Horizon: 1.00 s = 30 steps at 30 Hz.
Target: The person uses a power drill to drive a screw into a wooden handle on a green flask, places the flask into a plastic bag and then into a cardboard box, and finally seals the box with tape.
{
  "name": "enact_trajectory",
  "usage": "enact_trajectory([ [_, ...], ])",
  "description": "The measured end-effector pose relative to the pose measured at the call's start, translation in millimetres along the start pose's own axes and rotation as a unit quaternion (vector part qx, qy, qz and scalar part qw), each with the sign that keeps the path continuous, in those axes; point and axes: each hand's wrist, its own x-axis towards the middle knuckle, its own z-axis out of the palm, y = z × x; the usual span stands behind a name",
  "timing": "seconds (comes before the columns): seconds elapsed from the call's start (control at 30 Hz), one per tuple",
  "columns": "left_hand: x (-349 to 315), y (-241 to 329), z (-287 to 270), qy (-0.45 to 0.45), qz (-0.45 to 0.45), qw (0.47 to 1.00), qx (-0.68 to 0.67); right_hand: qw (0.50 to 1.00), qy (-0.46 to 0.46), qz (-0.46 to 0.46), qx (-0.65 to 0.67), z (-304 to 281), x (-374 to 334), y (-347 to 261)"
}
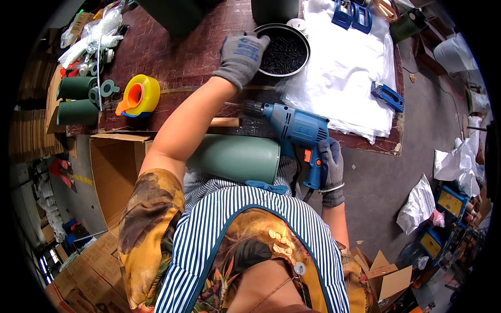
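My right hand (332,164), in a grey glove, is wrapped round the handle of a blue power drill (300,125). The drill's chuck points left along the table's front edge. My left hand (242,56), also gloved, is at the left rim of a round metal bowl (284,57) full of small dark screws. Its fingers are curled at the rim, and whatever may be between them is hidden. Below the drill, a grey-green cylinder (237,156) lies on its side against my striped apron. A strip of wood (225,122) shows beside my left forearm.
White plastic sheets (342,68) cover the table's right side, with a blue tool (388,96) on them. Yellow tape (142,95) and green cylinders (78,112) stand at the left. An open cardboard box (117,177) is below. Dark green containers (274,10) stand at the back.
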Motion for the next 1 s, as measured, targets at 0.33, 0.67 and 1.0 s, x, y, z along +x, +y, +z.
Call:
enact_trajectory([
  [0.33,-15,-27,20,0.109,-0.058,0.954,-0.272,0.997,0.009,-0.049,0.061,9,-2,2],
  [0.67,4,0,0,0.003,-0.041,0.978,-0.203,0.997,-0.003,-0.066,0.027,-5,0,18],
  [1.0,-127,-100,44,-0.079,-0.344,0.49,-0.797,0.993,-0.011,0.026,0.115,19,-18,0],
])
